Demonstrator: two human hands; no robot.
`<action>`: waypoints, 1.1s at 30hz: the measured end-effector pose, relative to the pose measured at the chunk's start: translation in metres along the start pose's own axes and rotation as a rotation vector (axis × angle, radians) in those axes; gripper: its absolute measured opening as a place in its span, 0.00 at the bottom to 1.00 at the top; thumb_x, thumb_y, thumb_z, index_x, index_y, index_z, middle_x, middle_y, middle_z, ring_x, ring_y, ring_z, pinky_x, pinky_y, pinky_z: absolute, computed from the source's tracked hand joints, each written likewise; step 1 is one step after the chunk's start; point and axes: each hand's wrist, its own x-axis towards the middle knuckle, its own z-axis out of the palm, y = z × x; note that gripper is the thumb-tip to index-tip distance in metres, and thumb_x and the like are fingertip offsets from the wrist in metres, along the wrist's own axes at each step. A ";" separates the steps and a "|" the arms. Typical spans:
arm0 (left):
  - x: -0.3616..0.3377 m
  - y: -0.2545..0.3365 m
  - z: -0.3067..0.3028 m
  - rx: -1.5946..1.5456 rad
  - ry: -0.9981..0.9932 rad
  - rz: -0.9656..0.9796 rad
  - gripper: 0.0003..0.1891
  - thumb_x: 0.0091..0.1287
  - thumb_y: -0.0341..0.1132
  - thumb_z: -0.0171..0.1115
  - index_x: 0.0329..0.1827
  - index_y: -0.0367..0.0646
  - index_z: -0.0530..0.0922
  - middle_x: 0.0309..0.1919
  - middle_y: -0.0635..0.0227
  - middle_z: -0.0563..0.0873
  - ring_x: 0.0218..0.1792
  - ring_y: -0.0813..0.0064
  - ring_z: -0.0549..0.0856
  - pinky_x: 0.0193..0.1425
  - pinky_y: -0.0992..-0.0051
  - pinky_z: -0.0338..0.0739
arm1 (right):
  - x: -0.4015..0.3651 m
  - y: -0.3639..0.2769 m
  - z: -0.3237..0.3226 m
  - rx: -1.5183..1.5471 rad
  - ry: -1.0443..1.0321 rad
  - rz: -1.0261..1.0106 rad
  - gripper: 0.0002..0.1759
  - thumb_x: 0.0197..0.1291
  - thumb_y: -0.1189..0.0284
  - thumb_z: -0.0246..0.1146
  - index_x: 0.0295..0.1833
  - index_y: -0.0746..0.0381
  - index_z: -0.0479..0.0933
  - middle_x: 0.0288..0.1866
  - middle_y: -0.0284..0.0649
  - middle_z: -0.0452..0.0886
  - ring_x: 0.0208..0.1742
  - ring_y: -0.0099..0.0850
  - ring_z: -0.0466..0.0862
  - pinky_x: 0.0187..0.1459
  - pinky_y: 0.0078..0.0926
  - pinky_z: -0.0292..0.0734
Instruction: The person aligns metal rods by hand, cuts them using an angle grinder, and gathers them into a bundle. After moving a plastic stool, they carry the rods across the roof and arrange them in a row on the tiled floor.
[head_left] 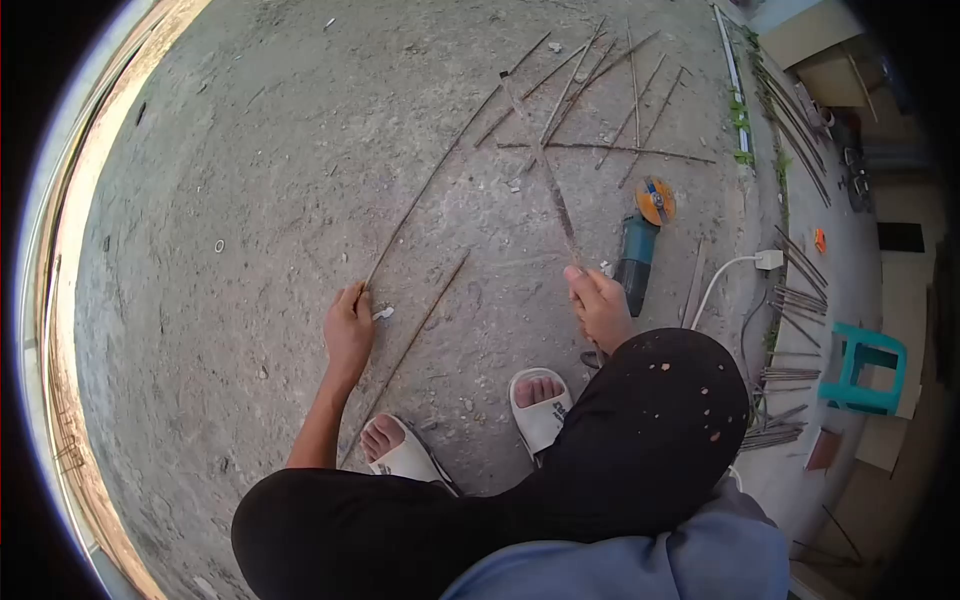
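Note:
My left hand is closed around the near end of a long thin steel rod, which slants up and away over the ground. My right hand grips a rusty metal bar at its near end. The bar's far tip meets the rod where the rod changes direction slightly. Beside my right hand lies an angle grinder with an orange disc. Another loose rod rests on the ground between my left hand and my feet.
Several cut rods lie scattered at the far side. A white cable with a socket runs along the right. Bundled rods and a teal plastic stool stand near the wall. My sandals are close in front.

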 end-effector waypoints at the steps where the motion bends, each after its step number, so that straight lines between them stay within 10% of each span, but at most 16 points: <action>1: -0.001 -0.003 -0.001 0.008 0.022 0.021 0.10 0.72 0.30 0.60 0.52 0.38 0.85 0.41 0.52 0.86 0.41 0.52 0.86 0.47 0.60 0.79 | -0.004 -0.004 -0.003 0.021 0.072 -0.007 0.22 0.71 0.54 0.64 0.30 0.59 0.72 0.15 0.24 0.63 0.12 0.16 0.61 0.16 0.22 0.52; 8: -0.009 -0.018 0.006 0.091 0.177 0.114 0.09 0.68 0.27 0.61 0.48 0.38 0.85 0.38 0.55 0.85 0.43 0.53 0.83 0.49 0.60 0.77 | 0.009 0.002 -0.088 0.002 0.570 -0.006 0.23 0.71 0.50 0.61 0.31 0.57 0.70 0.16 0.26 0.62 0.10 0.18 0.58 0.13 0.24 0.53; 12: -0.001 -0.033 0.013 0.115 0.196 0.141 0.09 0.66 0.28 0.63 0.48 0.41 0.85 0.38 0.58 0.85 0.45 0.55 0.81 0.53 0.60 0.74 | 0.065 0.091 -0.227 -0.442 0.826 -0.019 0.27 0.68 0.50 0.62 0.32 0.66 0.75 0.21 0.41 0.78 0.23 0.36 0.79 0.28 0.39 0.73; 23: -0.051 -0.017 -0.023 0.132 0.167 0.198 0.08 0.65 0.32 0.67 0.45 0.42 0.84 0.40 0.62 0.84 0.45 0.57 0.81 0.53 0.61 0.71 | 0.040 0.100 -0.267 -1.491 0.767 0.264 0.26 0.69 0.53 0.62 0.33 0.68 0.77 0.27 0.53 0.82 0.32 0.53 0.82 0.36 0.46 0.73; 27: -0.117 -0.030 -0.036 0.249 0.000 0.155 0.07 0.65 0.34 0.67 0.42 0.42 0.83 0.38 0.62 0.83 0.43 0.58 0.80 0.51 0.61 0.70 | 0.047 0.033 -0.204 -1.479 0.542 -0.205 0.25 0.69 0.54 0.62 0.33 0.68 0.78 0.27 0.55 0.81 0.32 0.55 0.81 0.35 0.47 0.72; 33: -0.166 -0.053 -0.026 0.261 -0.051 0.139 0.05 0.63 0.33 0.66 0.38 0.42 0.81 0.36 0.63 0.81 0.41 0.58 0.79 0.49 0.61 0.70 | 0.056 -0.114 0.019 -1.371 -0.333 -0.762 0.17 0.72 0.63 0.59 0.36 0.66 0.78 0.31 0.54 0.82 0.33 0.54 0.82 0.35 0.50 0.73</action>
